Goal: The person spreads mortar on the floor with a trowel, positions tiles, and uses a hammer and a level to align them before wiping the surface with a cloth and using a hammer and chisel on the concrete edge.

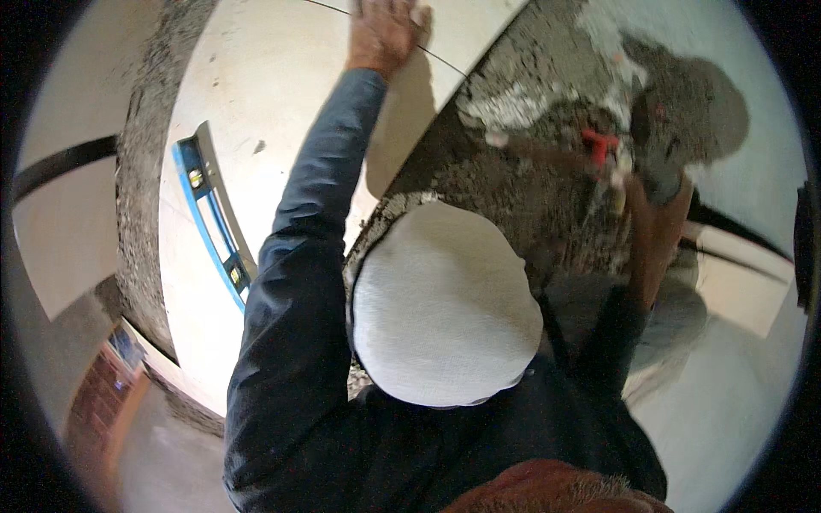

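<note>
My left hand (385, 34) lies flat on a large cream tile (222, 77), fingers reaching toward the top edge. My right hand (650, 231), blurred, is closed around a grey, mortar-coloured tool, probably a trowel (660, 178), at the edge of rough wet mortar (505, 205). Just left of that hand lies a red object (597, 144), too blurred to make out. A blue spirit level (192, 197) rests on the tile, left of my arm.
A rounded white cloth-covered shape (445, 308) fills the space between my arms. A gritty strip (137, 256) runs along the tile's left side. Pale boards (64, 248) are at far left, a brown board (98, 402) at lower left, and a cream piece (740, 291) at right.
</note>
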The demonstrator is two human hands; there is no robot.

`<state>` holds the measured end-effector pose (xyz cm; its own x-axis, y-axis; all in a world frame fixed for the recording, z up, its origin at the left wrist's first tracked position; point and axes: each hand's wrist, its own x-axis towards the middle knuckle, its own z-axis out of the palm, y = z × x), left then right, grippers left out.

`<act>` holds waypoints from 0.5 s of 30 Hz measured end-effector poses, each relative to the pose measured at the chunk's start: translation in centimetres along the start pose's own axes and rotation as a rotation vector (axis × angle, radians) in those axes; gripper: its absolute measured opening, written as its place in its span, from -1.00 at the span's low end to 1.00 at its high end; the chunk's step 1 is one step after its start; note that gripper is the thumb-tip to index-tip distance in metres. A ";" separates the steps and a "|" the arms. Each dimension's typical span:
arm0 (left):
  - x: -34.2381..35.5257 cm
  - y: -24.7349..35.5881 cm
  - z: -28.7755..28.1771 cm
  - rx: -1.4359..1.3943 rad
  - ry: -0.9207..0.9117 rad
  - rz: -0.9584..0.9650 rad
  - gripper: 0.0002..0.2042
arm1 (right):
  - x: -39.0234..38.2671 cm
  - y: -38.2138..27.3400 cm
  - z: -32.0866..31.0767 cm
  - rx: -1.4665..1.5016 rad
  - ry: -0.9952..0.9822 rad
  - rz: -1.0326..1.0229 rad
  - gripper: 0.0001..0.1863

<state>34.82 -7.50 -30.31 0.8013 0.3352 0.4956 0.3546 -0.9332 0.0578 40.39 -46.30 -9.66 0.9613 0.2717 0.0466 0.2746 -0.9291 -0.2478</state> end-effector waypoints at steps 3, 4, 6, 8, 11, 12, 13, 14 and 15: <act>0.4 0.3 1.0 0.171 -0.292 -0.078 -0.39 | -1.7 2.2 -0.2 -0.073 -0.079 -0.203 -0.24; -0.1 -0.4 0.7 0.141 -0.244 -0.079 -0.38 | -2.3 2.0 0.0 -0.053 -0.160 -0.222 -0.26; 0.2 0.3 -0.7 0.139 -0.286 -0.084 -0.40 | -2.7 5.9 2.2 -0.089 -0.158 -0.287 -0.27; -0.6 -0.1 -1.0 0.027 -0.208 -0.114 -0.42 | -2.3 3.8 2.7 -0.072 -0.165 -0.314 -0.28; -1.0 -0.3 -1.2 -0.052 -0.129 -0.151 -0.43 | -3.1 1.1 1.3 -0.064 -0.182 -0.284 -0.28; -1.3 -0.4 -1.2 -0.056 -0.107 -0.158 -0.44 | -3.0 1.8 1.9 -0.118 -0.190 -0.281 -0.28; -1.1 -0.4 -1.2 -0.073 -0.108 -0.164 -0.44 | -2.6 2.2 2.0 -0.174 -0.185 -0.274 -0.28; -1.1 -0.5 -1.2 -0.090 -0.110 -0.167 -0.44 | -2.6 2.3 1.9 -0.130 -0.186 -0.316 -0.28; -1.0 -0.7 -1.2 -0.108 -0.114 -0.166 -0.44 | -2.6 2.1 1.8 -0.086 -0.187 -0.353 -0.27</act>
<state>33.17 -7.37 -29.83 0.7877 0.4921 0.3705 0.4373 -0.8704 0.2263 38.38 -48.50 -12.04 0.7886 0.6115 -0.0645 0.5958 -0.7858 -0.1657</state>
